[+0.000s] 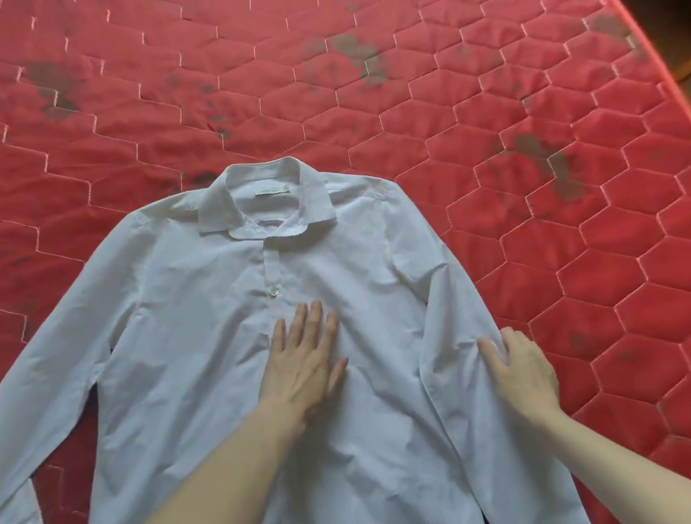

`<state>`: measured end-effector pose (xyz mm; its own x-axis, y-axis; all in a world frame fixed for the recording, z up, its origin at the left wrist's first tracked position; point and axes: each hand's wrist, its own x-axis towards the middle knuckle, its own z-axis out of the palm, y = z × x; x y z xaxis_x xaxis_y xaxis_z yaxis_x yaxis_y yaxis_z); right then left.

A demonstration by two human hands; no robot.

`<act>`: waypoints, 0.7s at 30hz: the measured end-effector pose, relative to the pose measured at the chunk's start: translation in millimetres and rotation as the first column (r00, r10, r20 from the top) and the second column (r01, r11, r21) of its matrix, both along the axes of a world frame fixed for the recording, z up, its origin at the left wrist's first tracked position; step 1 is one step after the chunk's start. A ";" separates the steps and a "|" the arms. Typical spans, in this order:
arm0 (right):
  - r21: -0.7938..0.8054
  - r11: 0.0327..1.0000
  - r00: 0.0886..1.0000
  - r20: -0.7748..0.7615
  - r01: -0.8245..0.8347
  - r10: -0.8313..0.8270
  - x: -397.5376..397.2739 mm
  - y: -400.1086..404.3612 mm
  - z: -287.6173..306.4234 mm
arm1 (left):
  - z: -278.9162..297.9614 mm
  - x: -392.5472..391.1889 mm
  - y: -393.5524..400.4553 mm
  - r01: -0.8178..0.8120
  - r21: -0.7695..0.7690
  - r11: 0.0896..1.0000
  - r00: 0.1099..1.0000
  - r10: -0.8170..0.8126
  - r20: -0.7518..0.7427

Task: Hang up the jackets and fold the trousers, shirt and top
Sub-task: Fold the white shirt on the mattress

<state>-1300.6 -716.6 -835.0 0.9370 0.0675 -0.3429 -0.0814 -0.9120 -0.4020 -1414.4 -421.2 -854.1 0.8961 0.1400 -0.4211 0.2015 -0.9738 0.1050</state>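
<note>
White dress shirt (196,320) is lying face-up on the red quilted mattress (399,64); left hand (303,364) is pressing flat, right hand (522,375) is pinching the sleeve (454,335) — best smoothing creases before folding.

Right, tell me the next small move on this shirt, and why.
Probably fold the sleeve under the right hand across the chest. The shirt lies face up and spread flat on the mattress, the left hand presses flat on its front to pin it, and the right fingers already curl on that sleeve's edge.
</note>
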 end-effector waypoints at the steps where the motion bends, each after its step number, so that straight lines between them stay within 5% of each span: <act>1: 0.053 0.999 1.000 -0.012 -0.008 0.008 7.6 -7.7 3.4 | 2.2 3.7 -5.8 -0.009 -0.001 1.000 1.000 0.009 0.018; 3: 0.118 0.993 1.000 -0.026 -0.013 0.016 29.2 -30.1 10.4 | 7.0 17.0 -19.9 -0.021 -0.015 1.000 0.998 0.022 0.059; 9: -0.029 0.979 0.979 -0.039 -0.201 0.200 139.0 -103.1 34.7 | 14.8 94.8 -63.2 -0.018 -0.026 1.000 0.987 0.022 0.159; 15: 0.019 0.986 0.981 0.104 -0.165 0.162 225.6 -139.7 48.1 | 10.7 155.8 -92.3 -0.094 -0.107 0.990 0.968 0.116 0.224; 21: 0.205 0.974 0.972 -0.196 -0.091 0.132 210.5 -172.3 24.5 | 9.3 185.1 -109.4 0.011 -0.067 0.998 0.981 0.003 0.196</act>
